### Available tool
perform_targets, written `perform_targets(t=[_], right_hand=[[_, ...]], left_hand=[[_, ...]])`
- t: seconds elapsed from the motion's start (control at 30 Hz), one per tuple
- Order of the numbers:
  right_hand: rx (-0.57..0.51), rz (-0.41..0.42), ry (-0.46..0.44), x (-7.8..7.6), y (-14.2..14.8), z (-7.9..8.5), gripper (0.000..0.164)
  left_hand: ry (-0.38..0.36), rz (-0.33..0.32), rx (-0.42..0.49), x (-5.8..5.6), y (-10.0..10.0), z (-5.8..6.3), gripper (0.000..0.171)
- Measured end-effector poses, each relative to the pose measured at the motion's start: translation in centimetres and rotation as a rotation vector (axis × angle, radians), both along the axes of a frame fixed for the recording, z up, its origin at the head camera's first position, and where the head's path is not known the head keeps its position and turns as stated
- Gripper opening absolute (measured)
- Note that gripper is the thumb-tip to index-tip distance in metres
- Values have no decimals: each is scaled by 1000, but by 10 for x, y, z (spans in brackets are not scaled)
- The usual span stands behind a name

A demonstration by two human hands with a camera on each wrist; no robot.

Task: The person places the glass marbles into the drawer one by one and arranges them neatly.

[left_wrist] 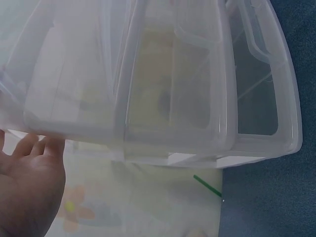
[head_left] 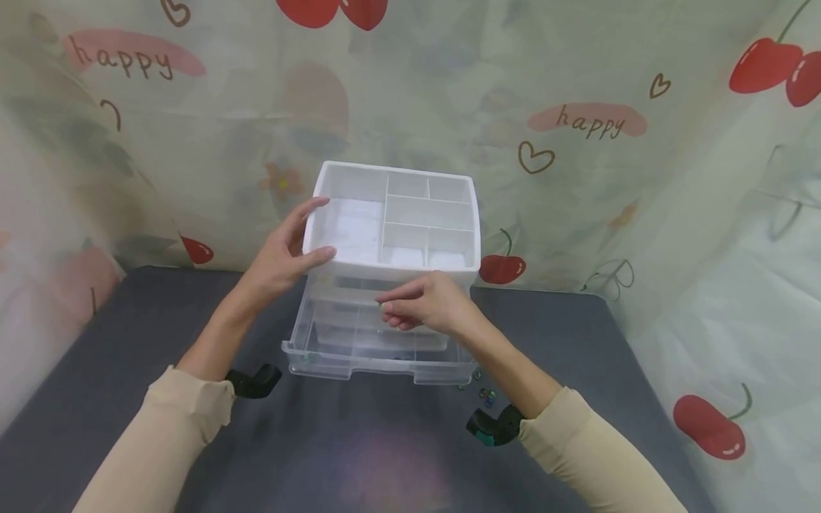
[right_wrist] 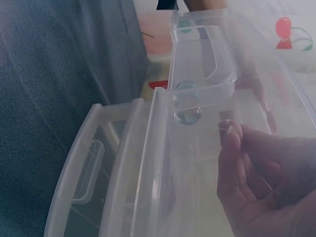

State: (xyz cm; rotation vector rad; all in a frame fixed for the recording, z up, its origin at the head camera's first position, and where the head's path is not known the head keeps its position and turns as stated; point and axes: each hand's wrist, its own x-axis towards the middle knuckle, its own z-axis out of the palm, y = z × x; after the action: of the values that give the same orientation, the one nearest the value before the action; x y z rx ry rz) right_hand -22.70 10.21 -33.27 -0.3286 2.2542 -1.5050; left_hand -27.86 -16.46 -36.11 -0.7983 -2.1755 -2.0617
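A white storage box (head_left: 428, 211) with an open, divided top stands above clear plastic drawers, and the upper drawer (head_left: 385, 367) is pulled out toward me. My left hand (head_left: 282, 246) grips the box's left side, thumb at the front and fingers over the rim. Above the pulled-out drawer, my right hand (head_left: 426, 303) has thumb and forefinger pinched together at a tiny greenish thing, seemingly a marble, mostly hidden by the fingertips. In the right wrist view, a clear marble (right_wrist: 188, 116) and a teal marble (right_wrist: 184, 25) show at the drawer's front.
Several small marbles (head_left: 487, 395) lie on the dark tabletop (head_left: 308, 456), right of the drawer and near my right wrist. Lower drawers (right_wrist: 89, 170) sit beneath the pulled-out one. A printed cloth (head_left: 410, 92) hangs close behind the box.
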Motion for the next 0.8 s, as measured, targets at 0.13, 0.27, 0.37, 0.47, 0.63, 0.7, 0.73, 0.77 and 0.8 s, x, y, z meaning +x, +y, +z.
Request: perform_targets(t=[0.13,0.27,0.37,0.47,0.63,0.7,0.73,0.77,0.8], right_hand=[[4,-7,1,0,0,0,22],[8,-7,9,1,1,1,22],[14,-7,15,1,0,2,22],[17,-9,20,1,0,2,22],[4,-25,13,1,2,3,19],[-16,-29,5,1,3,4,18],[-27,-24,4,1,4,5,19],[-36,-19,4,1,4,6,19],[-47,-13,7,2,5,6,20]], left_hand=[[3,-5,6,0,1,1,72],[-4,-11,18,0,1,1,72],[-6,-7,19,0,1,1,72],[1,4,6,1,1,1,72],[7,12,-10,1,1,1,72],[10,11,-11,1,1,1,72],[10,11,-13,1,1,1,72],[10,9,-12,1,0,1,71],[9,8,-12,1,0,1,71]])
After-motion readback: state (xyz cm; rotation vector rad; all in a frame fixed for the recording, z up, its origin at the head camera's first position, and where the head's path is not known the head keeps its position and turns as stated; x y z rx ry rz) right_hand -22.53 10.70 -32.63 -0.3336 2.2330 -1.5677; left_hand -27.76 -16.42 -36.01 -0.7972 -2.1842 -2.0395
